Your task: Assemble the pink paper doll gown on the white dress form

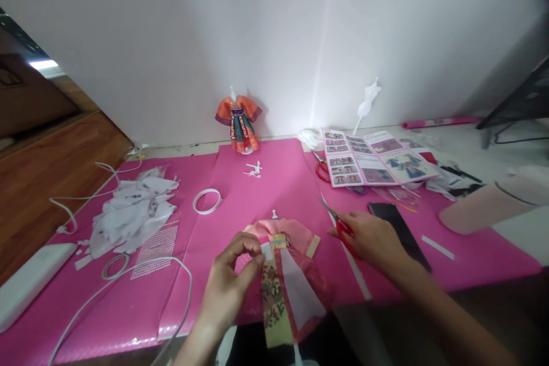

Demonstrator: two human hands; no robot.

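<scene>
Doll dress (289,280) is set at the near edge of the pink-covered table (281,168), hem (278,340) past it. Judged light, soft, easily creased; best held by waistband (278,241) or stand stem (297,353). Small white piece (267,251) is pinched by left hand (229,277); red-handled scissors (342,227) are gripped by right hand (371,235). Surface is cluttered, backed by pale wall (171,46).

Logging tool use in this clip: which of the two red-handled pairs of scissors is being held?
The nearer pair, gripped in the right hand; the other pair lies farther back beside the unfolded leaflet, with no hand on it.
</scene>
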